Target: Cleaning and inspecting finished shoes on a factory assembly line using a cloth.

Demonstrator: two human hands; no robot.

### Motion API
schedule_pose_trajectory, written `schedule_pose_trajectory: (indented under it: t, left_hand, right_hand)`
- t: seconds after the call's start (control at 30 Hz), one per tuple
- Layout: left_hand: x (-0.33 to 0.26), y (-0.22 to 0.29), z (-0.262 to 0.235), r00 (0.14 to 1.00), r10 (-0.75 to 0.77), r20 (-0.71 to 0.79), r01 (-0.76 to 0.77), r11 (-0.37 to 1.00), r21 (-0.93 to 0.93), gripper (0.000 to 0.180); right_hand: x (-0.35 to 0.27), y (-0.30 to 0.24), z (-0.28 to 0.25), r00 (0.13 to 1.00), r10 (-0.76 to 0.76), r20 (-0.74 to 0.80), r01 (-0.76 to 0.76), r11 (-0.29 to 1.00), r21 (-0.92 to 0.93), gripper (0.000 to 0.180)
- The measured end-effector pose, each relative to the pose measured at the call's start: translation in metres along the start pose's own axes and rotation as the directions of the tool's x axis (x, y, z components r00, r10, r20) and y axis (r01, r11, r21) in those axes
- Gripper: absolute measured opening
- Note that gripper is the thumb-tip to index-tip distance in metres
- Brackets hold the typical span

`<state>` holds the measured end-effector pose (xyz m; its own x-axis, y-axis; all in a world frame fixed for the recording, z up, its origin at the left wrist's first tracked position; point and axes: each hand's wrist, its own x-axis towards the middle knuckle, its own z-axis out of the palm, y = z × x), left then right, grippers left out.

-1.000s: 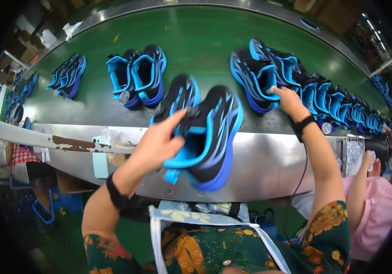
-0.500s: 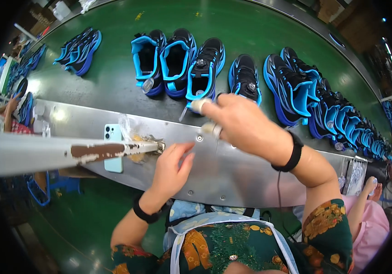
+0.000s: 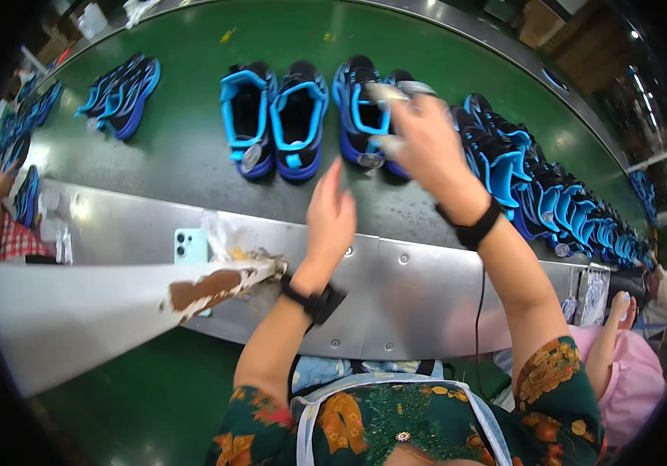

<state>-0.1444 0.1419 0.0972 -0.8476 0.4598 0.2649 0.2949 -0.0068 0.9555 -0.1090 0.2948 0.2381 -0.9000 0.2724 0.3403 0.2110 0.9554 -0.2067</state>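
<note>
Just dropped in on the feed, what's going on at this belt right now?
A person stands at a green conveyor belt lined with black-and-blue shoes. The right hand reaches over a shoe pair in the middle of the belt, seemingly touching it, though blur hides the grip. The left hand hovers open above the belt's near edge, holding nothing. Another shoe pair sits just left, and a pale phone lies on the metal ledge.

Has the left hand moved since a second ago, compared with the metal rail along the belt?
Yes. The left hand held a blue and black shoe over the metal rail a second ago; now it is empty, fingers open, at the rail's far edge.
</note>
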Motion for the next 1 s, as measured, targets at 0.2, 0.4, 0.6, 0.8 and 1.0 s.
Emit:
schedule_pose_trajectory:
  t: [0.2, 0.4, 0.6, 0.8, 1.0]
  left_hand:
    - [-0.127, 0.039, -0.052, 0.894, -0.338, 0.295, 0.380, 0.919, -0.100, 0.024]
    - [-0.156, 0.071, -0.093, 0.933, -0.343, 0.105, 0.356, 0.921, -0.156, 0.042]
    - [-0.164, 0.093, -0.090, 0.979, -0.198, 0.045, 0.201, 0.911, -0.361, 0.054]
    - [-0.167, 0.048, -0.133, 0.920, -0.381, 0.095, 0.338, 0.892, 0.300, 0.047]
    - [-0.185, 0.094, -0.119, 0.924, 0.012, 0.383, -0.085, 0.981, 0.175, 0.026]
  right_hand:
    - [0.062, -0.090, 0.174, 0.947, -0.281, 0.156, 0.216, 0.916, 0.337, 0.044]
    - [0.055, -0.052, 0.053, 0.873, -0.386, 0.299, 0.268, 0.891, 0.367, 0.045]
    - [-0.166, -0.075, -0.032, 0.736, -0.544, 0.402, 0.367, 0.820, 0.439, 0.023]
    - [-0.254, -0.110, -0.023, 0.792, -0.422, 0.442, -0.041, 0.685, 0.728, 0.041]
    - [-0.181, -0.014, -0.028, 0.796, -0.163, 0.583, -0.285, 0.749, 0.598, 0.060]
